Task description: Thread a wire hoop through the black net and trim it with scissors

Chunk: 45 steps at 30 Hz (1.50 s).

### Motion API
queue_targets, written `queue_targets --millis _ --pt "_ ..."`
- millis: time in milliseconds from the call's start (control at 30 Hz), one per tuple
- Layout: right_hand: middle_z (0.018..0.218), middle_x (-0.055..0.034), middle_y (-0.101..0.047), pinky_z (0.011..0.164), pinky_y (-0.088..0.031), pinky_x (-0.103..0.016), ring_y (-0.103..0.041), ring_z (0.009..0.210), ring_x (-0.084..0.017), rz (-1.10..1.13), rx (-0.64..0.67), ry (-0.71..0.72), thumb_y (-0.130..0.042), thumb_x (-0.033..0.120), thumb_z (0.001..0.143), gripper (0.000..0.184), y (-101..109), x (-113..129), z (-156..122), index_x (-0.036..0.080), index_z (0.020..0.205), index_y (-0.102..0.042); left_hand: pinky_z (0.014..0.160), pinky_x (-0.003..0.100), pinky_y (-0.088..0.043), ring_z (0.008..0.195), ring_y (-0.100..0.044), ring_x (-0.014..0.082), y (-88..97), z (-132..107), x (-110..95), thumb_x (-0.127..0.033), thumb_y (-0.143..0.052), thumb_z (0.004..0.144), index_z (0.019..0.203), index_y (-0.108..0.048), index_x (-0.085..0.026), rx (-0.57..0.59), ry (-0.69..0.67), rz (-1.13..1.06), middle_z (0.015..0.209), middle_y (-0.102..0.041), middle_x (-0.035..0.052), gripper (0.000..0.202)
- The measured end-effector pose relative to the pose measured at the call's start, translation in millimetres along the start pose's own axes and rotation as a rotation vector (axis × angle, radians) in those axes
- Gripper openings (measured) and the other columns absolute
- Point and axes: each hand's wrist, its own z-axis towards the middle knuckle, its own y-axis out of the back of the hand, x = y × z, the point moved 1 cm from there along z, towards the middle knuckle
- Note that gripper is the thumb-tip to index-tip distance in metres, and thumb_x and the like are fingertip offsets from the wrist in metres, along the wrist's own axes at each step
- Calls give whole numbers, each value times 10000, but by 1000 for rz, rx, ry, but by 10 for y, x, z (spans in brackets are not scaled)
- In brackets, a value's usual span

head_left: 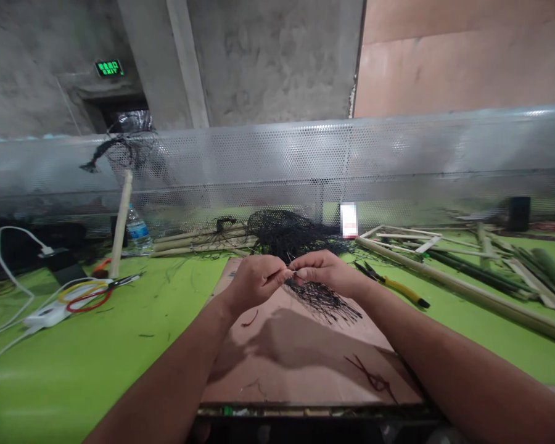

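Fingertips meet over the brown board [277,376], with both hands closed in a pinch. My left hand [261,274] and my right hand [321,271] grip a thin strand [295,272] between them; its exact kind is too small to tell. Just behind and below the fingers lie loose black strands [326,301], fanned out over the board. A larger tangled black bundle [282,228] sits right behind the hands, partly hidden by them. Short dark red strands [374,379] lie on the board's right front, and another small red piece [250,319] lies near my left wrist.
Yellow-handled pliers [404,291] lie right of my right hand, beside a long bamboo pole [467,287] and split bamboo pieces [531,277]. On the left are a white power strip [50,311] with cables, an upright stick [120,225] and a water bottle [139,229]. A perforated metal screen [268,160] stands behind.
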Motion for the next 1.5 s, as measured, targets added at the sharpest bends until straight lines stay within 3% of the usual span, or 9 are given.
queue_targets --millis 500,1000,1233,1433,1500 --pt "791 -13 -644 744 -422 -271 -557 744 -119 20 21 22 -624 323 812 175 11 -2 -7 180 894 -683 568 219 -316 578 -458 91 -20 1 18 -336 -469 893 662 -576 -141 -12 101 -139 599 -530 -1 321" --pt "740 -24 -672 690 -457 -268 -586 701 -121 -166 -249 118 -649 280 772 122 -36 -27 28 166 793 -687 541 202 -313 557 -420 81 -41 19 -45 -338 -490 870 628 -541 -134 -77 259 -246 569 -478 -24 321" --pt "788 -28 -666 698 -480 -266 -600 742 -128 -511 -371 362 -592 230 824 105 -56 28 5 196 818 -691 519 205 -301 545 -369 78 -153 17 -30 -387 -519 842 616 -519 -140 -134 425 -452 547 -406 -39 335" --pt "796 -52 -674 735 -515 -325 -612 809 -163 -759 -442 678 -532 177 858 153 -38 45 1 208 859 -682 433 208 -259 421 -277 63 -350 17 -23 -471 -527 822 657 -493 -159 -111 626 -918 455 -323 -72 354" --pt "818 -56 -686 761 -517 -346 -615 848 -176 -823 -420 740 -524 144 851 176 -19 39 -6 215 893 -679 426 208 -261 412 -272 62 -354 16 -36 -477 -520 826 663 -484 -162 -95 636 -967 454 -315 -75 357"
